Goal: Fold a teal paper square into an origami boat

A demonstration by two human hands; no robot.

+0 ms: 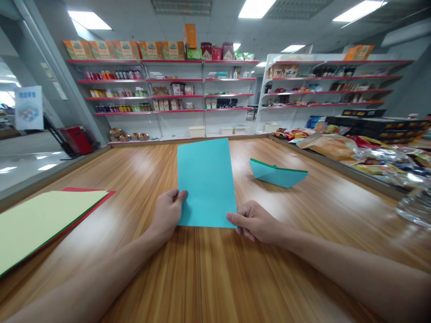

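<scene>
A plain light-blue sheet of paper [206,179] is held up above the table, tilted towards me. My left hand [169,207] pinches its left edge, thumb on the near face. Its lower right corner is gripped by my right hand [254,220], with the thumb in front and the fingers behind. The far side of the sheet is hidden. To the right, beyond my right hand, a folded blue paper boat [279,175] with a green upper edge rests on the wood.
A stack of coloured paper [50,215], pale yellow on top with green and red beneath, lies on the wooden table [144,166] at left. Packaged snacks [340,150] and a clear glass object [415,208] are at right. Stocked shelves [175,85] stand behind.
</scene>
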